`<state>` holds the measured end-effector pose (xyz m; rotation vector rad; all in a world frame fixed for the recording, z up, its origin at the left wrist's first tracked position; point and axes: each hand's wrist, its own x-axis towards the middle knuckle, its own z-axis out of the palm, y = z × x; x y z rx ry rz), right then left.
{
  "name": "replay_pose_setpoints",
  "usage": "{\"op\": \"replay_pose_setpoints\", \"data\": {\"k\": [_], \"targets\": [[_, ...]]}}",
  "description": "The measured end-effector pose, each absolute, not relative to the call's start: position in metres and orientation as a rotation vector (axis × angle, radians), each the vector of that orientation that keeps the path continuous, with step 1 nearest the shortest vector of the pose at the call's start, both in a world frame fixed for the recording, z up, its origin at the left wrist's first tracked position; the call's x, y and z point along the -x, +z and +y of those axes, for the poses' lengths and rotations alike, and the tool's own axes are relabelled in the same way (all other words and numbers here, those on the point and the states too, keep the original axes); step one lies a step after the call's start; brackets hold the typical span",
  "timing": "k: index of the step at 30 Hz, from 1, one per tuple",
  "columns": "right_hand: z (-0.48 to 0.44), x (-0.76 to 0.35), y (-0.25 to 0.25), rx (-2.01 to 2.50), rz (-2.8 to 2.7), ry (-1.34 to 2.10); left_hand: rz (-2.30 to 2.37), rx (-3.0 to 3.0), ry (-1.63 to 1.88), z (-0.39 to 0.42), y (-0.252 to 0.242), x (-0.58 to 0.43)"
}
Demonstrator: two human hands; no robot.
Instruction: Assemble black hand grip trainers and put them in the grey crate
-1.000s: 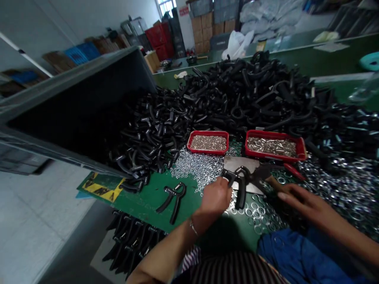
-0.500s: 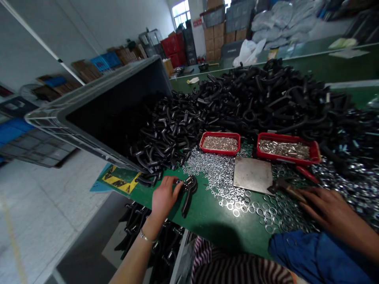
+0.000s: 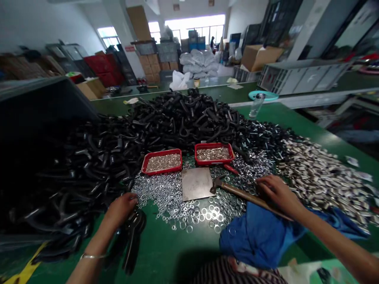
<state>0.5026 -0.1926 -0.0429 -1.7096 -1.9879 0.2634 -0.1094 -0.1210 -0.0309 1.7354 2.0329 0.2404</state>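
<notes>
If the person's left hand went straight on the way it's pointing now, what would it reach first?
Most likely the loose silver washers spread on the green workbench, just beyond the left hand, though depth is hard to judge from this view.

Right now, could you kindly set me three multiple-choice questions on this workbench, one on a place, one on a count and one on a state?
1. Where does the square metal plate lie?
A) Inside the black bin
B) On the washers below the red trays
C) On the blue cloth

2. How many red trays are in view?
A) One
B) Four
C) Two

3. How does the hammer lie?
A) On the washers, under the right hand
B) Upright on its head
C) Inside a tray

Answers:
1. B, because the plate sits among the washers just below the trays.
2. C, because two stand side by side.
3. A, because the fingers lie over its wooden handle.
</notes>
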Motion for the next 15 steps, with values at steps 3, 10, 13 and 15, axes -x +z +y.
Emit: {"op": "replay_pose_setpoints", "data": {"k": [3,10,13,15], "targets": [[-0.179,-0.529,-0.046,1.817,-1.849,0.276,1.958,-1.632,0.607,-0.129,-0.017,0.069],[-0.114,-0.538,-0.036,1.926,-1.758,0.181,1.345,-1.445,0.795,-0.155,-0.023,-0.103],[-0.087,-0.555,-0.035,2.029,-1.687,0.138,1.194,-1.720,0.665,-0.170,-0.026,-0.147],[-0.080,-0.570,-0.033,2.078,-1.656,0.111,1.081,-1.891,0.586,-0.180,-0.026,-0.159]]}}
